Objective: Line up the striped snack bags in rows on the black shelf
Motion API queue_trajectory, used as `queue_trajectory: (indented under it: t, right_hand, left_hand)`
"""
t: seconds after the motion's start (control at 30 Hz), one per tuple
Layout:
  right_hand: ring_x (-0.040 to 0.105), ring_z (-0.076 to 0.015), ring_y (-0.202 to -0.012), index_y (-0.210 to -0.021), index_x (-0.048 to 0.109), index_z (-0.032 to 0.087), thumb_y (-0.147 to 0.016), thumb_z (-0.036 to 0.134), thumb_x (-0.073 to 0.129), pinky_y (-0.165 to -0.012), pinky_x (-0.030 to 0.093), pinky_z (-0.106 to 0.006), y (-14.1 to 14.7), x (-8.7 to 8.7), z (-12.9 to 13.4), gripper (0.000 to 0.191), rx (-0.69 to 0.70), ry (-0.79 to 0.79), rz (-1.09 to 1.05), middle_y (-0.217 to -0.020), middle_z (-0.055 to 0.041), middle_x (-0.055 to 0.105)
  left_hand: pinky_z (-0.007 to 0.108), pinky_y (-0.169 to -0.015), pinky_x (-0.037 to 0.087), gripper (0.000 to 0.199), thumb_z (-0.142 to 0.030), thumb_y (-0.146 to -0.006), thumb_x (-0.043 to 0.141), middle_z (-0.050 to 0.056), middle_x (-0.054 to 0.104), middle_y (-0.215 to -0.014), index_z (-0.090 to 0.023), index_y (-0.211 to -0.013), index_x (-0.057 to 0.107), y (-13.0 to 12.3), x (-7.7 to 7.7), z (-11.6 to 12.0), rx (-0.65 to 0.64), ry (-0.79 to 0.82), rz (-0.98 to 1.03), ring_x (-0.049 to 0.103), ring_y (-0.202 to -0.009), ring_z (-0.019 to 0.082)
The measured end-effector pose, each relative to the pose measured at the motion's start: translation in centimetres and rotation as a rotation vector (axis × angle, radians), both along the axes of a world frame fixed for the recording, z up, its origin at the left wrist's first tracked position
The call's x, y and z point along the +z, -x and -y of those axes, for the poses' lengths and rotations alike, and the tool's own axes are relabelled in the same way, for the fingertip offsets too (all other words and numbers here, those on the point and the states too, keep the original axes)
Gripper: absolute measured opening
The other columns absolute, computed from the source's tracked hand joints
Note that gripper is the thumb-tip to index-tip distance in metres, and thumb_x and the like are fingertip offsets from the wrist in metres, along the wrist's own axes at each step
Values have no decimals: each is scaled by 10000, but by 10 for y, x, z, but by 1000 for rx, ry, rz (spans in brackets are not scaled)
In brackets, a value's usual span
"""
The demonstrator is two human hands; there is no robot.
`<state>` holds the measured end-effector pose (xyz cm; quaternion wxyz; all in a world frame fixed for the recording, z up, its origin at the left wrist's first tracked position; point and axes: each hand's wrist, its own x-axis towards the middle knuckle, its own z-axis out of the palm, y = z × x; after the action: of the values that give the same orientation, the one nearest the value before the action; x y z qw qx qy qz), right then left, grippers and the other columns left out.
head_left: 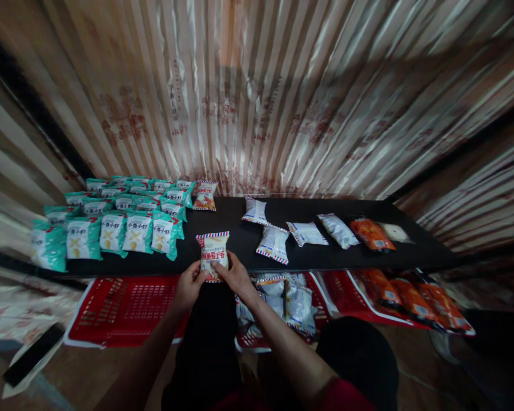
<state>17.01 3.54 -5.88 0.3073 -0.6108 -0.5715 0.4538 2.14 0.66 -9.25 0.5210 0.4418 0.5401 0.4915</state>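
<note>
Through the head camera I see the long black shelf (231, 240), with teal snack bags (139, 232) standing in rows at its left. Under its near edge, right of the middle, a red basket (321, 297) contains white bags (298, 305). At the near edge, my left hand (189, 285) and right hand (237, 278) together pinch one striped-edge bag (214, 251) by its two sides.

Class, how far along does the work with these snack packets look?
Apparently done: teal packets, grouped in rows on the black table. In hand: the left hand and right hand hold a striped packet; one like it sits beside the teal rows. Probably left: loose pale packets on the table, more in the middle basket, and orange packets at the right.
</note>
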Motion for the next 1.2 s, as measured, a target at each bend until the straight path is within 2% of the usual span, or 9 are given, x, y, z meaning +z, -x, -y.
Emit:
queue_trajectory:
  t: [0.17, 0.3, 0.43, 0.6, 0.83, 0.97, 1.2]
  right_hand:
    - [643, -219, -846, -1075, 632, 187, -716, 466, 641, -765, 498, -327, -11, -7, -7, 455, 96, -21, -25, -924, -56, 702]
    - [637, -223, -855, -1041, 652, 184, -717, 440, 647, -770, 497, -328, -14, -4, -12, 413, 139, -50, -53, -934, -52, 702]
    - [637, -220, -842, -1036, 649, 183, -728, 386, 639, -764, 495, -321, -11, -3, -18, 369, 103, -70, -27, -919, -49, 703]
    - [643, -209, -807, -1021, 640, 190, -760, 323, 596, -747, 490, -313, -4, -7, -29, 296, 46, -87, 65, -897, -40, 703]
    - [638, -185, -840, -1008, 621, 187, -778, 279, 575, -762, 467, -274, 10, -6, -52, 252, -31, -127, 158, -954, -52, 696]
    - [640, -176, -831, -992, 624, 199, -795, 310, 558, -755, 463, -264, 18, -7, -65, 236, -47, -143, 196, -941, -40, 699]
    - [648, -175, -806, -998, 646, 219, -794, 329, 550, -738, 471, -262, 27, -10, -89, 251, -60, -172, 191, -915, -18, 710]
  left_hand:
    - [331, -747, 518, 468, -383, -695, 591, 98, 700, -924, -110, -1074, 597, 6, -1, -9, 55, -5, -71, 658, -795, 215]
    - [309, -730, 514, 453, -382, -715, 578, 81, 705, -910, -135, -1094, 597, 7, -6, -18, 56, -11, -130, 658, -786, 207]
    - [308, -751, 503, 421, -340, -754, 550, 86, 695, -963, -161, -1135, 570, 6, -7, -26, 88, -41, -237, 652, -821, 195]
    - [349, -779, 498, 383, -318, -782, 523, 96, 666, -985, -164, -1131, 562, 3, 0, -34, 152, -98, -491, 630, -865, 211]
    - [415, -911, 450, 360, -245, -855, 408, 141, 573, -1164, -135, -1176, 529, -9, -1, -39, 277, -388, -806, 526, -1078, 255]
    - [429, -979, 403, 386, -198, -868, 359, 137, 540, -1233, -127, -1222, 495, -14, -9, -43, 290, -494, -897, 481, -1148, 254]
    - [437, -1019, 381, 433, -181, -874, 330, 137, 486, -1326, -108, -1287, 438, -13, -19, -65, 270, -521, -945, 420, -1235, 256]
